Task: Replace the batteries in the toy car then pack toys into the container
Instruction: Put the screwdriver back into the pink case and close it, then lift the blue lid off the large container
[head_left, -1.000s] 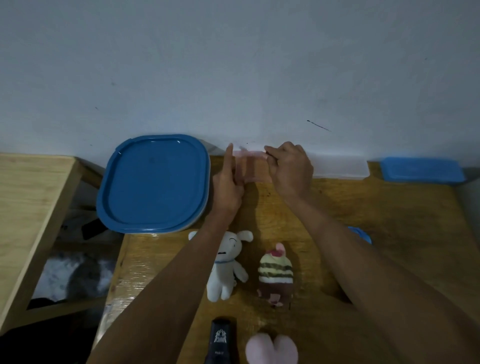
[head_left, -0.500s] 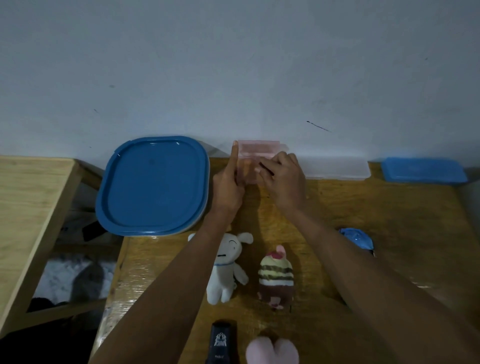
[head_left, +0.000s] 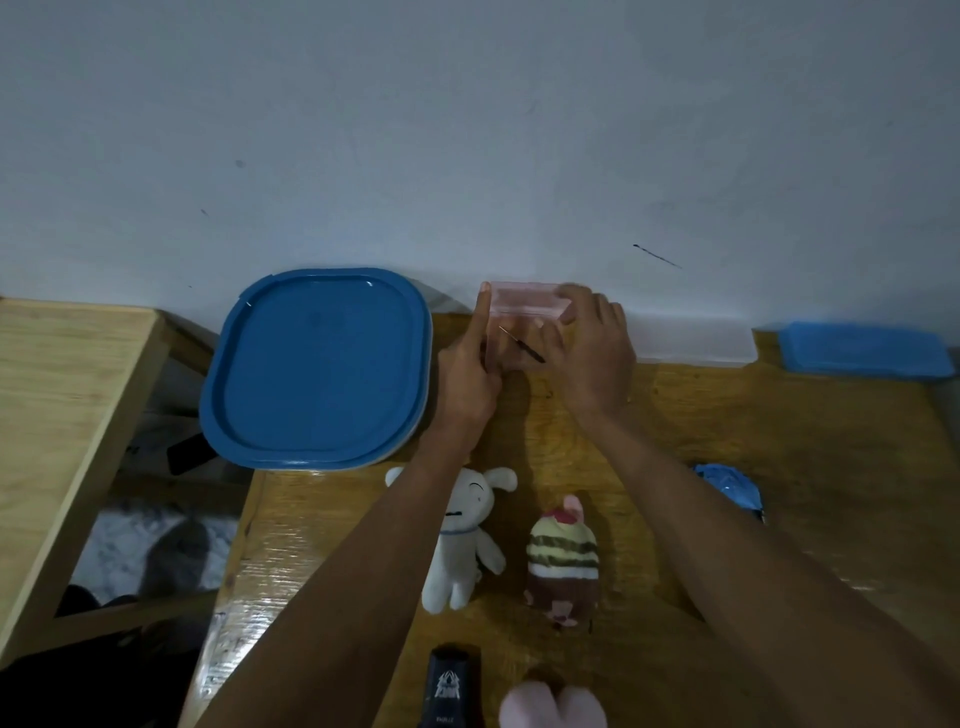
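Note:
A small pink translucent box (head_left: 524, 301) stands at the back of the wooden table (head_left: 779, 426), against the wall. My left hand (head_left: 467, 379) steadies its left side, with the index finger stretched up along the edge. My right hand (head_left: 592, 353) wraps the box's right side and pinches a thin tool (head_left: 522, 345) that points across the box's front. A large container with a blue lid (head_left: 322, 364) sits to the left. A white bunny plush (head_left: 467, 540), a cupcake plush (head_left: 563, 561) and a pink plush (head_left: 553, 709) lie nearer to me.
A black object (head_left: 451, 691) lies at the near edge beside the pink plush. A small blue item (head_left: 730, 488) shows behind my right forearm. A clear tub (head_left: 691, 340) and a blue lid (head_left: 862, 348) sit along the wall at right. A second wooden table (head_left: 57, 395) stands at left.
The pink box has gone back from between my hands to the wall. My right hand slid from its top to its right side, and the thin tool now shows.

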